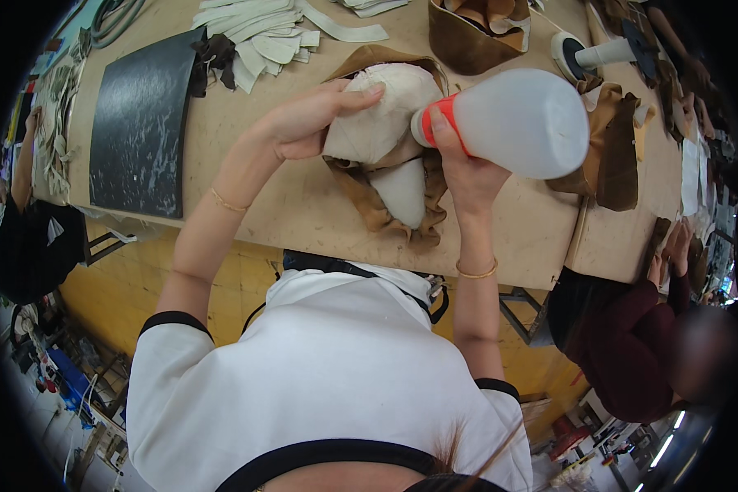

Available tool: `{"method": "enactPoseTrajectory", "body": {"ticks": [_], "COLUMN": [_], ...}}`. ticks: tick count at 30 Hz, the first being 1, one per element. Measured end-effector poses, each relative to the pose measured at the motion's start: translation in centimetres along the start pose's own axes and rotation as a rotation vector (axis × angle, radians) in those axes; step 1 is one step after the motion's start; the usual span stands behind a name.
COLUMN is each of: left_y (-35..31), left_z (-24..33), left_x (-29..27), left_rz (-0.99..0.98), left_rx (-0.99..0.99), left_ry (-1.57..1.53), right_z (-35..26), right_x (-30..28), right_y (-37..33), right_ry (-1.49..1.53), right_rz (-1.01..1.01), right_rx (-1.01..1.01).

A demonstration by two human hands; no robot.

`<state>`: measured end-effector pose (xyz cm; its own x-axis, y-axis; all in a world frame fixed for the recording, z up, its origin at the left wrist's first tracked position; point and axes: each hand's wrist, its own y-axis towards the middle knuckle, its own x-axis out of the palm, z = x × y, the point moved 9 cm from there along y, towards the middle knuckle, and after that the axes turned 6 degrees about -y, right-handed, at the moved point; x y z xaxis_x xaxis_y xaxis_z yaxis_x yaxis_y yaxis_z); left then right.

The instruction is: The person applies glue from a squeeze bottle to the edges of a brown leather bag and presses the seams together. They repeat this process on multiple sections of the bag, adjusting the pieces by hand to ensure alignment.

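Observation:
My left hand (316,119) grips the edge of a brown leather shoe upper with a cream lining (373,123), thumb on the lining and the other fingers out of sight behind it. Gathered brown leather (357,201) hangs below, around a whitish pointed piece (402,193). In my right hand (467,168) is a translucent white plastic bottle with a red collar (521,123). The bottle lies tilted almost sideways, its neck end pointing left at the lining's right edge. Whether the mouth touches the lining I cannot tell.
A black board (139,127) lies at the left, near a pile of cream strips (258,37). Another brown leather upper (476,37) is at the back, more leather pieces (611,148) at the right beside a white spool (603,53). A person in dark red (631,353) works at the right.

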<state>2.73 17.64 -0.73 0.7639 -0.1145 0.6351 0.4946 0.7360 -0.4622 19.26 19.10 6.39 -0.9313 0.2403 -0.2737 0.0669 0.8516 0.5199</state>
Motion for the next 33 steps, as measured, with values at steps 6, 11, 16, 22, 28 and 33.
{"method": "enactPoseTrajectory", "body": {"ticks": [6,11,16,22,28,33], "left_y": [0.3,0.6,0.8,0.7,0.9,0.2], "left_z": [0.2,0.2,0.0,0.0,-0.2,0.5], "left_x": [-0.4,-0.7,-0.9,-0.9,-0.4,-2.3], "left_rz": [0.035,0.011,0.007,0.004,-0.036,0.243], "left_rx": [0.019,-0.015,-0.016,-0.017,-0.035,0.061], "left_ry": [0.001,-0.043,-0.046,-0.047,-0.095,0.007], "right_z": [-0.5,0.5,0.4,0.5,-0.3,0.1], "right_x": [-0.4,-1.3,-0.3,-1.1,-0.7,-2.6], "right_y": [0.5,0.9,0.4,0.6,0.1,-0.7], "right_ry": [-0.221,-0.012,-0.038,-0.167,-0.11,-0.179], "right_rz": [-0.136,0.009,-0.03,-0.106,-0.103,-0.048], "right_rx": [-0.045,0.097,0.009,0.054,0.017,0.136]}}
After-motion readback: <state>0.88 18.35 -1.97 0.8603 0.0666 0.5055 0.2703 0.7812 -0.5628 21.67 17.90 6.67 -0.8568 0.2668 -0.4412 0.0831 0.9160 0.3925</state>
